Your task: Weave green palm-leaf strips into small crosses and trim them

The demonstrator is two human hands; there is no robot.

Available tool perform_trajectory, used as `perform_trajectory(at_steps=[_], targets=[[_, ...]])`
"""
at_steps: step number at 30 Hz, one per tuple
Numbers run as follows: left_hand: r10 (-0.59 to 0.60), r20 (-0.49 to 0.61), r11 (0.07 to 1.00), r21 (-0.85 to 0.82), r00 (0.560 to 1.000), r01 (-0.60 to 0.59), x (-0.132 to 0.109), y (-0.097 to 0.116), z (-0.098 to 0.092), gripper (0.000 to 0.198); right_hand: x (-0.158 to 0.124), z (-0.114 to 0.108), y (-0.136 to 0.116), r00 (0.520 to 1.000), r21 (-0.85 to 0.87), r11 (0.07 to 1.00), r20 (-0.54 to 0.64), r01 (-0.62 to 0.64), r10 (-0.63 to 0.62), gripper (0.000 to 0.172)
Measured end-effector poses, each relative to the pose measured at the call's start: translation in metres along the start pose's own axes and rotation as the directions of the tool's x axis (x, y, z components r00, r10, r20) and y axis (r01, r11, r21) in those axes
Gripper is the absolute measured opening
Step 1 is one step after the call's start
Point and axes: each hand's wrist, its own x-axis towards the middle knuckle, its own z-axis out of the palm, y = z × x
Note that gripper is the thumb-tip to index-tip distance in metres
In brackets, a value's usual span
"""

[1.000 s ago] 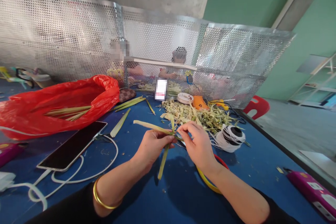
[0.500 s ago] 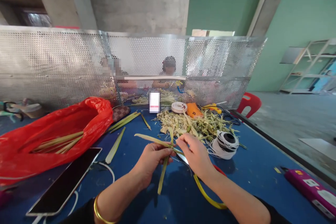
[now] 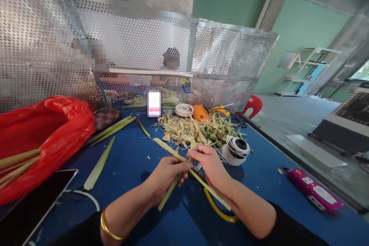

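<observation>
In the head view, the left hand (image 3: 165, 173) pinches two crossed leaf strips between thumb and forefinger. Its other fingers are curled below. The pale leaf strip (image 3: 167, 147) juts out beyond the left hand on its far side and slants back under the right hand (image 3: 211, 163) toward that forearm. The greener leaf strip (image 3: 169, 195) hangs from the left hand toward the body. The right hand, just beside the left thumb, pinches a short upright end of leaf at the crossing; which strip that end belongs to I cannot tell. A gold bangle (image 3: 107, 227) circles the left wrist.

Directly beyond the hands lies a heap of leaf scraps (image 3: 184, 127), with a tape roll (image 3: 184, 110) and an orange packet (image 3: 201, 113) at its far edge. A spool of white cord (image 3: 235, 152) stands just right of the right hand, and a purple device (image 3: 314, 190) lies farther right. A curved yellow band (image 3: 219, 210) rests beneath the right forearm. Left of the left hand are a loose leaf piece (image 3: 100, 164) and, farther off, a red plastic bag (image 3: 66, 113) holding stalks.
</observation>
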Motion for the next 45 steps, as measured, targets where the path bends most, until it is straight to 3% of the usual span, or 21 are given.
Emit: perform_trajectory(at_steps=[3, 5, 6, 8, 10, 11, 13, 15, 19, 25, 28, 31, 33, 35, 37, 40, 42, 45], targets=[[-0.028, -0.030, 1.000, 0.009, 0.999, 0.028, -0.004, 0.001, -0.003, 0.022, 0.000, -0.002, -0.003, 0.995, -0.103, 0.994, 0.086, -0.041, 0.050, 0.025], [-0.035, -0.071, 0.999, 0.005, 0.997, 0.036, -0.009, 0.003, -0.004, 0.023, 0.000, -0.008, -0.011, 0.991, -0.295, 0.956, 0.124, -0.008, 0.047, 0.034], [-0.028, -0.091, 1.000, 0.005, 0.995, 0.028, -0.011, 0.004, -0.005, 0.024, 0.000, -0.012, -0.017, 0.994, -0.417, 0.908, 0.108, 0.044, 0.002, 0.040], [0.010, -0.117, 1.000, 0.026, 0.993, -0.007, -0.016, 0.004, -0.005, 0.025, -0.003, -0.017, -0.027, 0.975, -0.637, 0.745, 0.048, 0.197, -0.217, 0.043], [0.057, -0.107, 0.995, 0.084, 0.993, -0.048, -0.019, 0.002, -0.004, 0.027, -0.008, -0.015, -0.034, 0.919, -0.703, 0.622, 0.116, 0.344, -0.377, 0.034], [0.070, -0.095, 0.991, 0.122, 0.993, -0.059, -0.020, 0.001, -0.003, 0.028, -0.010, -0.012, -0.035, 0.903, -0.685, 0.609, 0.182, 0.400, -0.389, 0.027], [0.087, -0.069, 0.978, 0.198, 0.994, -0.072, -0.022, -0.003, -0.001, 0.031, -0.016, -0.001, -0.034, 0.895, -0.608, 0.657, 0.312, 0.447, -0.319, 0.016], [0.088, -0.047, 0.967, 0.243, 0.995, -0.074, -0.023, -0.005, 0.000, 0.031, -0.018, 0.011, -0.032, 0.904, -0.562, 0.718, 0.356, 0.411, -0.238, 0.019], [0.084, -0.001, 0.969, 0.233, 0.997, -0.081, -0.026, 0.002, -0.004, 0.022, -0.012, 0.028, -0.032, 0.951, -0.566, 0.766, 0.228, 0.305, -0.210, 0.036], [0.071, 0.064, 0.965, 0.249, 0.995, -0.085, -0.029, 0.015, -0.019, 0.026, -0.003, 0.037, -0.034, 0.949, -0.484, 0.817, 0.195, 0.314, -0.249, 0.031], [0.056, 0.024, 0.991, 0.116, 0.998, -0.058, -0.028, 0.018, -0.022, 0.031, -0.003, 0.029, -0.032, 0.922, -0.471, 0.794, 0.154, 0.385, -0.355, 0.022], [0.033, -0.033, 0.997, -0.070, 0.999, -0.036, -0.027, 0.023, -0.025, 0.045, -0.007, 0.006, -0.031, 0.912, -0.495, 0.791, 0.011, 0.361, -0.410, 0.031], [0.025, -0.053, 0.992, -0.123, 0.998, -0.031, -0.026, 0.027, -0.027, 0.050, -0.012, -0.012, -0.029, 0.942, -0.494, 0.818, 0.003, 0.294, -0.336, 0.032], [0.018, -0.087, 0.989, -0.142, 0.996, -0.031, -0.026, 0.028, -0.030, 0.049, -0.018, -0.025, -0.026, 0.977, -0.460, 0.862, 0.117, 0.214, -0.180, 0.040], [0.008, -0.110, 0.989, -0.148, 0.994, -0.024, -0.024, 0.027, -0.032, 0.048, -0.024, -0.029, -0.022, 0.964, -0.489, 0.856, 0.261, 0.169, -0.041, 0.038], [0.001, -0.104, 0.992, -0.128, 0.995, -0.014, -0.021, 0.021, -0.031, 0.044, -0.032, -0.025, -0.016, 0.941, -0.662, 0.711, 0.338, 0.235, 0.004, 0.021], [0.005, -0.106, 0.996, -0.085, 0.994, -0.014, -0.019, 0.017, -0.028, 0.037, -0.035, -0.020, -0.013, 0.934, -0.738, 0.593, 0.351, 0.323, -0.072, 0.013], [0.022, -0.150, 1.000, -0.019, 0.988, -0.025, -0.017, 0.013, -0.023, 0.029, -0.039, -0.014, -0.009, 0.881, -0.763, 0.442, 0.400, 0.473, -0.253, 0.022]])
